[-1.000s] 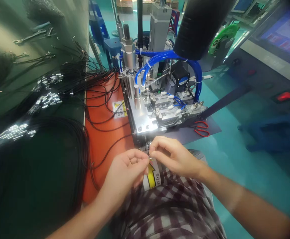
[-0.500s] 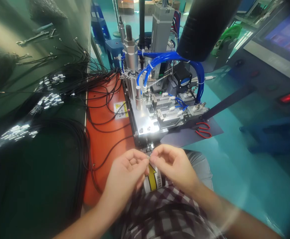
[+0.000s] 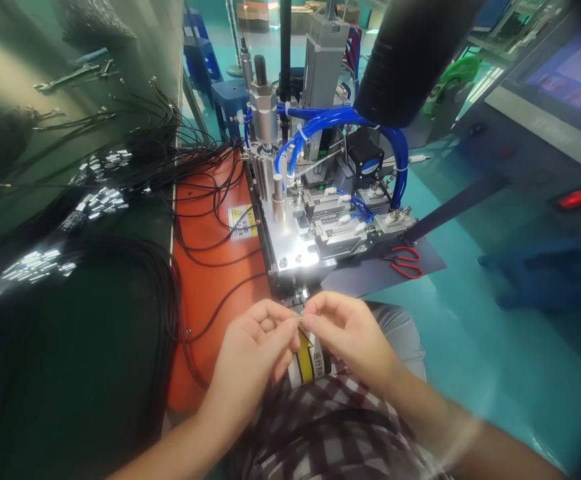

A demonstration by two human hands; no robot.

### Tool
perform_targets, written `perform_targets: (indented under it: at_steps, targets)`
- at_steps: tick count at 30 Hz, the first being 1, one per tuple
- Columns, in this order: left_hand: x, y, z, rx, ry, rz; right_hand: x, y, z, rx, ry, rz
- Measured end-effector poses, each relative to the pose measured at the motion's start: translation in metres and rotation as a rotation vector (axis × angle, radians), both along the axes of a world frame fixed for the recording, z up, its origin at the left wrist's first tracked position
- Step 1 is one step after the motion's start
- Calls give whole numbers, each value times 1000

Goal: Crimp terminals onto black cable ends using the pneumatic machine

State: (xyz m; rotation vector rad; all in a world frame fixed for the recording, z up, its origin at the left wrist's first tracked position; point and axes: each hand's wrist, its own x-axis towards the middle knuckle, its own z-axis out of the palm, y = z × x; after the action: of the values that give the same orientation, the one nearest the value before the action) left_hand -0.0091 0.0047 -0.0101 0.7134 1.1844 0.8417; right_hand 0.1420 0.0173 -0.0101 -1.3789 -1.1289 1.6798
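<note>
My left hand (image 3: 260,337) is closed, thumb and forefinger pinched at a tiny metallic piece too small to name. Opposite it, my right hand (image 3: 345,330) pinches at the same spot, so the fingertips of both hands nearly meet. Just below the fingertips is a white label with a yellow arrow (image 3: 306,360) on a rounded part. Beyond the hands stands a metal machine (image 3: 295,250) with a bright plate at its near end.
Black cables (image 3: 210,247) cross the orange base (image 3: 220,300) from the left. Bundles with shiny ends (image 3: 103,200) and wrenches (image 3: 68,79) lie further left. Red-handled pliers (image 3: 406,262) rest right of the machine. Blue tubes (image 3: 330,117) arch over it. A control panel (image 3: 545,153) stands right.
Both hands hold nearly the same pose, with only a very slight shift at the fingertips. The view has moved a little.
</note>
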Motion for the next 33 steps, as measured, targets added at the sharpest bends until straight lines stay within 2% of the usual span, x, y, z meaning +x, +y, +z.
perform_targets:
  at_steps: [6,13,21,28,33]
  targets:
    - [-1,1,-1,-48,3,-24,3,1,-1,36,16,57]
    - [-2,3,1,-51,-21,-18,7,2,0,58,-103,78]
    - [-2,2,-3,-39,22,-71,5,-1,-2,201,-163,89]
    - [-3,4,2,-70,-2,-93,10,5,1,66,-146,135]
    - [-1,3,3,-58,37,-111,9,6,3,133,-188,126]
